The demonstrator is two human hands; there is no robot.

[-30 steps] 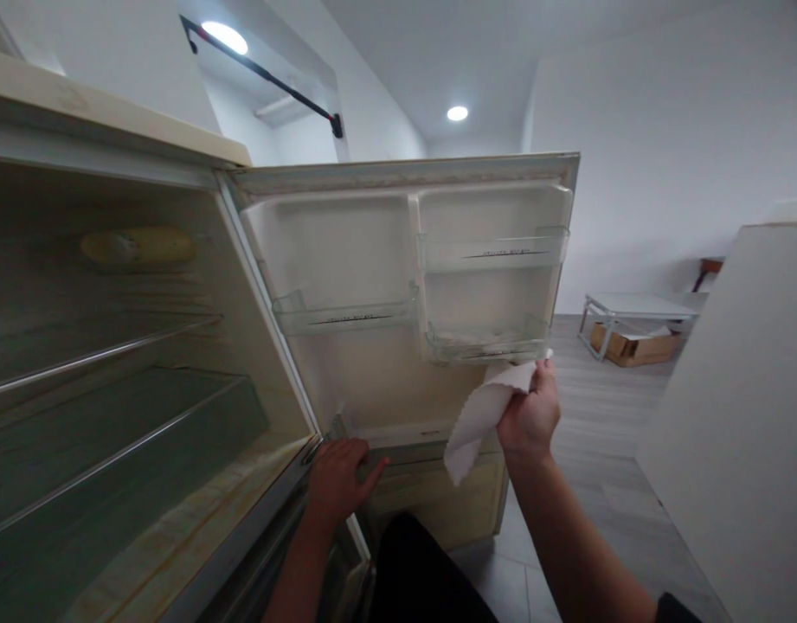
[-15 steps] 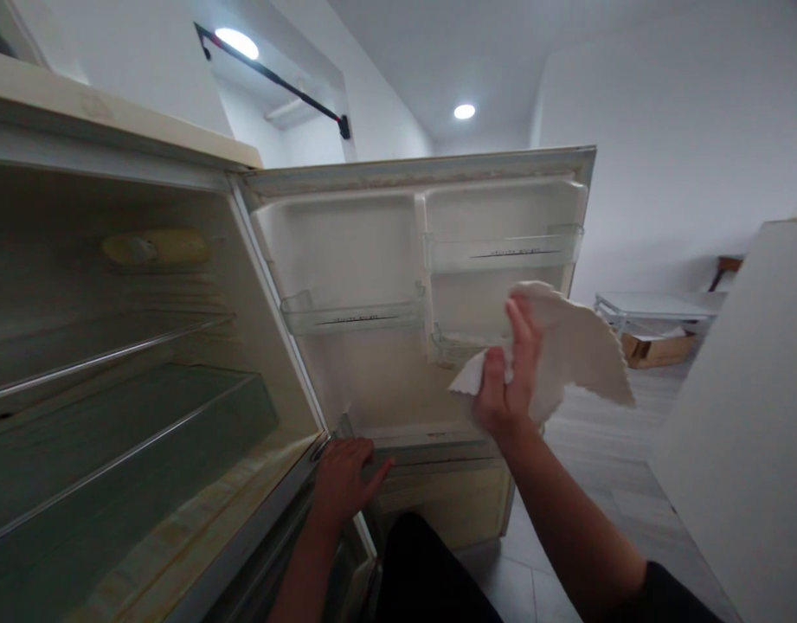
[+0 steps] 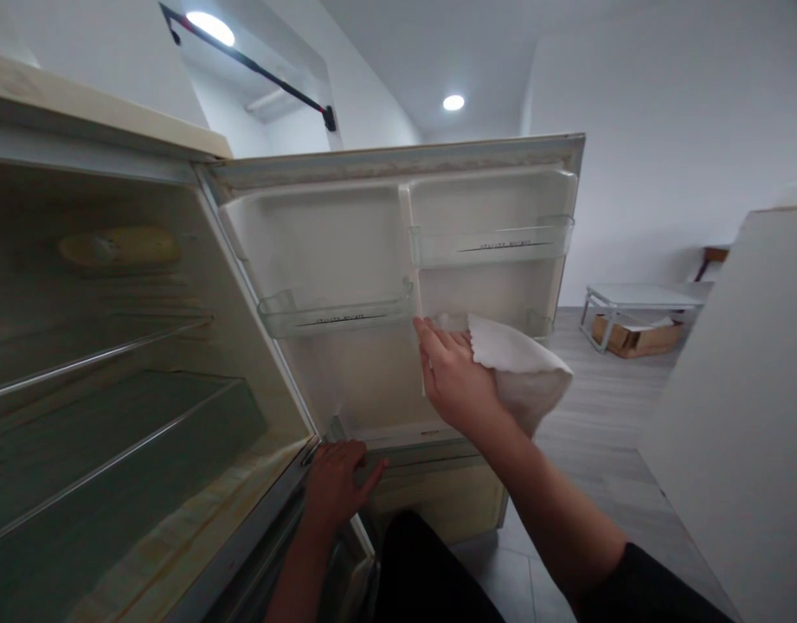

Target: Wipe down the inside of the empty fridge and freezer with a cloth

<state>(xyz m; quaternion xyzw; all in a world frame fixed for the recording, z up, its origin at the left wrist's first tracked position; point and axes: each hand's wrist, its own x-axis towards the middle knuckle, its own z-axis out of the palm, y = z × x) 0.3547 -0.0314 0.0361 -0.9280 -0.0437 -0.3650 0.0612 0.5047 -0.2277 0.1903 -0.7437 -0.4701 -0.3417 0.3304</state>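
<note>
A white cloth (image 3: 524, 368) with a scalloped edge hangs from my right hand (image 3: 456, 372), which is closed on it. That hand is against the inner side of the open fridge door (image 3: 346, 372), by the lower right door shelf, which it partly hides. My left hand (image 3: 337, 484) rests at the front edge of the fridge compartment, near the bottom of the door, thumb apart from the fingers and nothing in its grasp. Clear door shelves, one on the left (image 3: 339, 318) and one at upper right (image 3: 492, 247), are fixed to the door.
On the left, the fridge interior (image 3: 235, 355) has glass shelves (image 3: 112, 459) and a yellowed lamp cover (image 3: 118, 247). Beyond the door stand a low white table (image 3: 638, 296) and a cardboard box (image 3: 638, 337). A large white panel (image 3: 735, 389) rises at right.
My right hand has moved left and turned against the door, and the cloth now trails to its right. The left hand stays at the fridge edge. The view has shifted slightly.
</note>
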